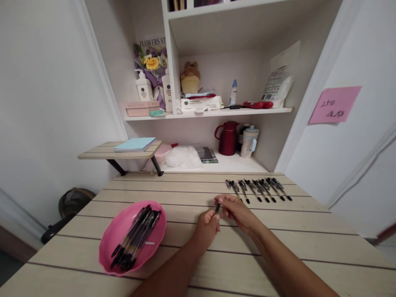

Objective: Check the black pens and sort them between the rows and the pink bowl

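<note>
Over the middle of the table, my left hand (208,226) and my right hand (237,211) meet around a pen (218,207). Only a short black part of the pen shows between my fingers; the rest is hidden. Both hands are closed, the left one gripping the lower end and the right one pinching the upper end. Left of my hands, a pink bowl (107,247) with a wavy rim holds a bundle of black-capped clear pens (137,237). Beyond my right hand, several similar pens (258,190) lie in a slanted row.
A small raised stand (95,151) with blue paper (135,144) is at the back left. Behind the table, a red jug (228,139), a pale cup (249,142) and a white plastic bag (184,157) sit under a shelf (216,112). A pink note (335,104) hangs on the right.
</note>
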{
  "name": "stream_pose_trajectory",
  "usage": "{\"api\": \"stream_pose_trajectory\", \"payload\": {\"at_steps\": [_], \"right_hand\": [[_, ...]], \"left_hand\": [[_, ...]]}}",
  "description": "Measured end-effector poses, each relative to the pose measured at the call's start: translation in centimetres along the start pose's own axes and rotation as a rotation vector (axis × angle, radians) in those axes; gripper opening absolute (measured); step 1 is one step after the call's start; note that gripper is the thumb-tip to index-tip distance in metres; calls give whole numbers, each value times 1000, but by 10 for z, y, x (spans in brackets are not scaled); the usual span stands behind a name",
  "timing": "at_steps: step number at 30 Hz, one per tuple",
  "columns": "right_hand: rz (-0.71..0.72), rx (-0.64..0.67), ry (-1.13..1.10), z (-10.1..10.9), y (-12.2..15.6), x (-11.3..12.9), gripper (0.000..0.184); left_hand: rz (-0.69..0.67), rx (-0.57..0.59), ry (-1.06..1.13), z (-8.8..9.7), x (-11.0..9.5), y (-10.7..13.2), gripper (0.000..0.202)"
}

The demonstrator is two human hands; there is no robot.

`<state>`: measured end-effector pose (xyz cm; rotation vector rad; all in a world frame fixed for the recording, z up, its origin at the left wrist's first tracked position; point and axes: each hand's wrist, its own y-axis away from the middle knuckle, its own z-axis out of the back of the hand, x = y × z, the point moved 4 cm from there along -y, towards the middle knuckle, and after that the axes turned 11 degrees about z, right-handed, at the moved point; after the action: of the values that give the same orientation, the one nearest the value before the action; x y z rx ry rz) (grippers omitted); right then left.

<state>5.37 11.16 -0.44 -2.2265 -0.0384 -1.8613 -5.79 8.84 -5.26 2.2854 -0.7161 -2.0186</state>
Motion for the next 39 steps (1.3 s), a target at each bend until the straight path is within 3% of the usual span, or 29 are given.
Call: {"api": "stream_pose_trajectory", "payload": {"at_steps": [6, 8, 10, 12, 15, 20, 23, 29, 31, 35, 36, 39], "right_hand": [[39, 45, 190, 11, -16, -2, 35], [73, -15, 505, 26, -32, 1, 37], [87, -124, 955, 43, -52, 7, 37], [73, -185, 1186, 55, -71, 10, 30], [39, -207, 1300, 61, -92, 6, 23], [-10, -175, 1384, 48, -103, -8, 25], [-13, -155, 1355, 36, -100, -14, 28], [51, -68, 1077, 19, -73, -14, 12], [87, -88, 881, 21, -60, -9, 18], [204, -283, 195, 32, -34, 9, 28], [222, -311, 100, 32, -29, 14, 29], [243, -293, 90, 25, -18, 27, 32]], "left_hand": [[-28, -40, -26, -3, -5, 5, 22], [-23, -44, -19, -3, -7, 6, 25], [-17, -52, -19, -3, -7, 7, 26], [-13, -56, -21, -3, -6, 6, 26], [2, -58, -6, -2, -3, 2, 28], [27, -53, 39, -1, -1, -1, 30], [28, -52, 42, -1, -2, 0, 30], [14, -41, 44, -1, -7, 4, 30], [-4, -33, 30, -1, -9, 6, 32], [-23, -24, 7, -2, -10, 9, 35], [-18, -24, 4, -2, -10, 10, 36], [-9, -29, -6, -2, -8, 9, 36]]}}
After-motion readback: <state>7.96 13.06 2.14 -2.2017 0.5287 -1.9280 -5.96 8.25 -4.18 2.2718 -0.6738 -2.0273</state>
